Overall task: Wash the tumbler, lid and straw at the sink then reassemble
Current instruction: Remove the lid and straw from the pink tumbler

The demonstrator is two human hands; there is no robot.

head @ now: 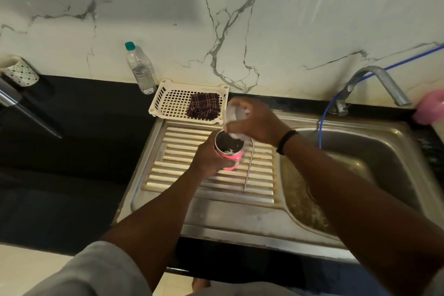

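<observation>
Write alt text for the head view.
Over a steel drainboard, the left hand grips an open pink tumbler while the right hand holds a clear lid just above its mouth. A metal straw lies on the ridges beside the tumbler.

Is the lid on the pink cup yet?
Not yet. The tumbler is open, its dark inside showing, gripped by the left hand. The right hand holds the clear lid tilted just above its rim.
</observation>
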